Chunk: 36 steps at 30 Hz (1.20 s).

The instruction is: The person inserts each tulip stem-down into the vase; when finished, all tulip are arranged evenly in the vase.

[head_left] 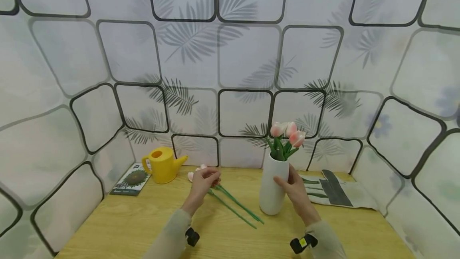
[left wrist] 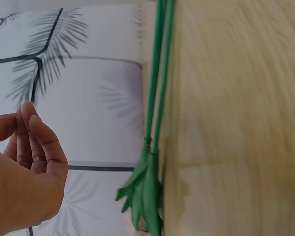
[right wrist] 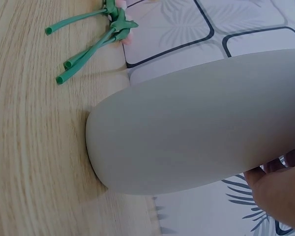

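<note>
Gripping the white vase (head_left: 270, 191) upright on the table (head_left: 118, 227), pink tulips (head_left: 296, 138) in its mouth, the right hand (head_left: 296, 193) is apart from the left hand (head_left: 203, 185), whose loosely bent fingers hang free above loose flowers (left wrist: 150, 189); farther back, a yellow watering can (head_left: 163, 167) stands beside a printed card (head_left: 133, 179).

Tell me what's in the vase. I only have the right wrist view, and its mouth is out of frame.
Observer: Pink-and-white tulips stand in the vase, blooms above its rim.
Operator: Copy. Where's the left hand?
Observer: The left hand is by the loose tulips; the left wrist view shows a gap between them.
Operator: Anything else that I'm missing?
Observer: A yellow watering can stands on the table, spout toward the loose tulips.
</note>
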Available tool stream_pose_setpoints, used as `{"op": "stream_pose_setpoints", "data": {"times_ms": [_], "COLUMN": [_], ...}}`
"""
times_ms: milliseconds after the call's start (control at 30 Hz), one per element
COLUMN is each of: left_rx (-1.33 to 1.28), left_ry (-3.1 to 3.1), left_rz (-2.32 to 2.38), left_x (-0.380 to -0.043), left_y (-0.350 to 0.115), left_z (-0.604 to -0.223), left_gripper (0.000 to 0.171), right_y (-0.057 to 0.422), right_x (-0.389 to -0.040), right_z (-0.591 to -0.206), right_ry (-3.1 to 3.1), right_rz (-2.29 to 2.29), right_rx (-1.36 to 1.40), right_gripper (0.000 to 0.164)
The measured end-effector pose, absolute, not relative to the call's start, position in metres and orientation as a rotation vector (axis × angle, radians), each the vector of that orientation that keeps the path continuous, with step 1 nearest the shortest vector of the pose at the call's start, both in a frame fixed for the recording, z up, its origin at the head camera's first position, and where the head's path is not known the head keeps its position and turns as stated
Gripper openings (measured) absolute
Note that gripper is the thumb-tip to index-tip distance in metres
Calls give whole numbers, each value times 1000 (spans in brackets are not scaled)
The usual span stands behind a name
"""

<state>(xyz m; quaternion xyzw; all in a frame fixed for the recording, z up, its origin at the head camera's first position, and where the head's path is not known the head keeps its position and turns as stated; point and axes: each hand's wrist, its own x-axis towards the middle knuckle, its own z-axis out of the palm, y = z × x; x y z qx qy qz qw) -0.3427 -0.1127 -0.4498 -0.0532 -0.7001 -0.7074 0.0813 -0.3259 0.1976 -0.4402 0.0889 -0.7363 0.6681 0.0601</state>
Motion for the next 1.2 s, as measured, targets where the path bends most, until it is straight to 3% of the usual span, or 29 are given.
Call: {"op": "stream_pose_setpoints", "data": {"times_ms": [200,567,833,1200], "left_rx": [-73,100,274,283], "left_ry": [-2217,-2504,-2462,-2495], "left_rz": [-2093,-2084,-2132,-2058], "left_x": [-353,-357,-360,-366], "left_y": [-128,-142,-141,-136], "left_z": [-471,-477,-483,-488], "left_gripper": [24,26,16,17], "right_y": [195,198,198,198], "right_x": [-325,-325,-325,-324], "right_z": [-440,-438,-439,-439], "right_ry": [-2235,-2228,-2226,-2218], "right_rz": [2021,2022,2009,2025], "right_rx": [268,273,277,270], "right_gripper": [79,79,76,78]}}
